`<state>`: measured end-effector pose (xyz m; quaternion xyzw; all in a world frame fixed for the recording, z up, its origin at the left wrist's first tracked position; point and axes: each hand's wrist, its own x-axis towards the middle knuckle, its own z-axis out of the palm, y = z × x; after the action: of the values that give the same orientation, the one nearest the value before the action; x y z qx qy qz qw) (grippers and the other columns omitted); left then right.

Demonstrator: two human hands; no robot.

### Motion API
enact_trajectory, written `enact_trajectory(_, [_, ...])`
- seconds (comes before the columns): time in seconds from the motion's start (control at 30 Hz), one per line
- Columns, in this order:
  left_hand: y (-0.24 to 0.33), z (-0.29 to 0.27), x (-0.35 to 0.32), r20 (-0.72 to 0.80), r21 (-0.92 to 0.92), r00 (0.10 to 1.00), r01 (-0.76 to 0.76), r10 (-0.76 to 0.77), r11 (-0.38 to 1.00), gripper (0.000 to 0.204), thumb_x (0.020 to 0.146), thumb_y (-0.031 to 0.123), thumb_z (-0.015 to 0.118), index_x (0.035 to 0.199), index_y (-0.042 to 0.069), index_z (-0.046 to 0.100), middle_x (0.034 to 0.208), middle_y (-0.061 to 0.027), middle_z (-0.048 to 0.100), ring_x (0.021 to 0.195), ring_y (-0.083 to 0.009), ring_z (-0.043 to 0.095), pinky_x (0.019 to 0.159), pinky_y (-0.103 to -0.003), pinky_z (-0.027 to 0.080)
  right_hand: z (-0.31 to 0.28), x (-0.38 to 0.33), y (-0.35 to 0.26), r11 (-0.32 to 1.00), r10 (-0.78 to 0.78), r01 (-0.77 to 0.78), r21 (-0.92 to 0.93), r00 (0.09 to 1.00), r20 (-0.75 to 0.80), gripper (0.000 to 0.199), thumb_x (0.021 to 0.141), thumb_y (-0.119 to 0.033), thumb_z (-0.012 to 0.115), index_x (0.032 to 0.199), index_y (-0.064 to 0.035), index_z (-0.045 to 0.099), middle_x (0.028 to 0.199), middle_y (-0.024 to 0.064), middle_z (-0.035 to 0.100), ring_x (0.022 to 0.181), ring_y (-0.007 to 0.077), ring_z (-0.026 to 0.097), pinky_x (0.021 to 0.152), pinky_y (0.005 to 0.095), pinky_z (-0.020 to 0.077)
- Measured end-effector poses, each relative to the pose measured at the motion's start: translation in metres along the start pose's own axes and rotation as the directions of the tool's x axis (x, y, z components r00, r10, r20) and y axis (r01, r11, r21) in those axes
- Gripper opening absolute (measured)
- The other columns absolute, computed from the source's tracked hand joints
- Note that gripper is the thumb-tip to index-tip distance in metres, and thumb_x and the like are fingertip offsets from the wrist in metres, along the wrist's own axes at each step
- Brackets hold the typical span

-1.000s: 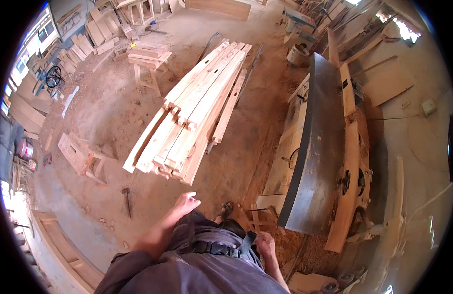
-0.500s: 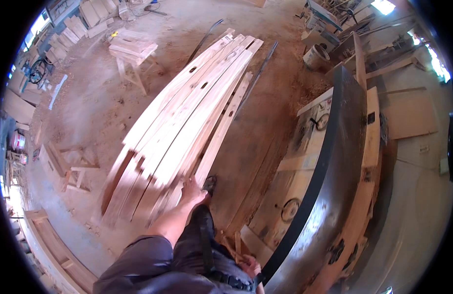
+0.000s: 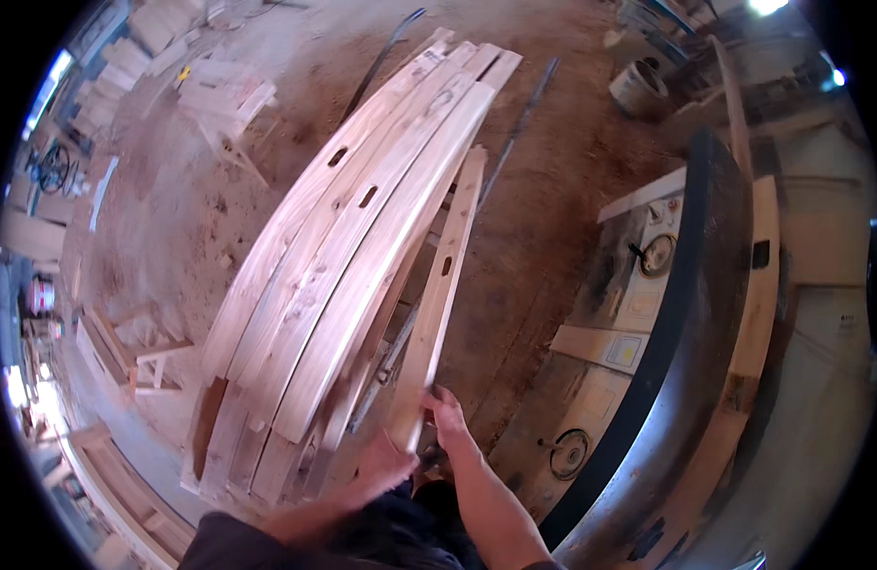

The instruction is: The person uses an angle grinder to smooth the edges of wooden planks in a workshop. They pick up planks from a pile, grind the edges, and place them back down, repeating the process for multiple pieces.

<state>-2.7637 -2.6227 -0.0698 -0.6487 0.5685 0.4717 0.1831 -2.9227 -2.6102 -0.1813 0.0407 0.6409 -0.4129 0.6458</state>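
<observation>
A long narrow wooden plank (image 3: 421, 334) with a slot cut through it slants away from me along the right side of a stack of planks (image 3: 310, 313). My left hand (image 3: 386, 464) grips its near end from the left, fingers closed round the wood and partly hidden. My right hand (image 3: 445, 415) holds the plank's right edge slightly farther up, its fingers wrapped against the side. A gap separates this plank from the stack, and a metal support shows through it. Two of the stacked planks have similar slots.
At right stands a long machine with a dark, shiny top (image 3: 690, 380) and handwheels (image 3: 569, 454). A wooden sawhorse (image 3: 227, 104) is at the far left, a bucket (image 3: 640, 90) at the far right. A panelled wooden piece (image 3: 125, 489) lies near left. Dust covers the floor.
My right hand has come up from beside my waist onto the plank. The plank's near end has swung away from the stack, widening the gap. My left hand stays at that end.
</observation>
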Motion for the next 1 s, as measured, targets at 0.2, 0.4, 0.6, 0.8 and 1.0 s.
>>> enact_trajectory(0.2, [0.02, 0.027, -0.088, 0.037, -0.298, 0.998, -0.034, 0.047, 0.954, 0.071, 0.069, 0.028, 0.086, 0.119, -0.003, 0.045, 0.103, -0.0288, 0.069, 0.096, -0.0454, 0.071, 0.085, -0.05, 0.056, 0.012, -0.056, -0.036, 0.995, -0.059, 0.048, -0.091, 0.99, -0.132, 0.039, 0.073, -0.018, 0.088, 0.099, 0.0008, 0.067, 0.091, 0.0116, 0.07, 0.087, 0.0238, 0.067, 0.081, 0.0387, 0.055])
enact_trajectory(0.4, [0.01, 0.106, -0.132, -0.002, -0.453, 0.981, -0.176, 0.196, 0.874, 0.073, 0.071, 0.031, 0.085, 0.12, -0.003, 0.042, 0.103, -0.0266, 0.068, 0.097, -0.0418, 0.07, 0.087, -0.048, 0.056, -0.051, -0.118, -0.027, 0.956, -0.271, 0.243, -0.166, 0.947, -0.175, 0.048, 0.066, -0.017, 0.089, 0.105, 0.0021, 0.067, 0.094, 0.0112, 0.07, 0.088, 0.023, 0.067, 0.083, 0.0367, 0.0539])
enact_trajectory(0.6, [0.047, 0.132, -0.149, 0.224, -0.526, 0.717, -0.481, 0.66, 0.701, 0.101, 0.073, 0.049, 0.091, 0.14, -0.006, 0.039, 0.125, -0.0266, 0.062, 0.119, -0.0354, 0.062, 0.096, -0.044, 0.052, -0.143, -0.195, -0.065, 0.841, -0.478, 0.287, -0.459, 0.791, -0.382, 0.042, 0.069, -0.019, 0.092, 0.089, -0.0012, 0.059, 0.086, 0.0087, 0.068, 0.078, 0.0199, 0.065, 0.066, 0.0403, 0.0549])
enact_trajectory(0.8, [0.041, 0.084, -0.117, -0.097, -0.22, 0.731, -0.677, 0.675, 0.702, 0.091, 0.083, 0.033, 0.08, 0.153, -0.008, 0.038, 0.141, -0.0311, 0.058, 0.132, -0.0408, 0.057, 0.112, -0.047, 0.045, -0.255, -0.31, -0.072, 0.671, -0.692, -0.039, -0.74, 0.325, -0.644, 0.042, 0.071, -0.02, 0.088, 0.096, -0.0021, 0.059, 0.079, 0.0138, 0.067, 0.071, 0.0343, 0.068, 0.073, 0.047, 0.0579])
enact_trajectory(1.0, [-0.024, -0.053, -0.047, -0.755, 0.168, 0.504, -0.469, 0.419, 0.867, 0.078, 0.079, 0.019, 0.079, 0.144, -0.006, 0.044, 0.139, -0.03, 0.049, 0.133, -0.0453, 0.045, 0.117, -0.054, 0.034, -0.314, -0.33, -0.005, 0.342, -0.761, -0.416, -0.842, 0.403, -0.508, 0.1, 0.08, -0.029, 0.081, 0.161, -0.0006, 0.028, 0.163, 0.0313, 0.029, 0.151, 0.0444, 0.03, 0.123, 0.0529, 0.0284])
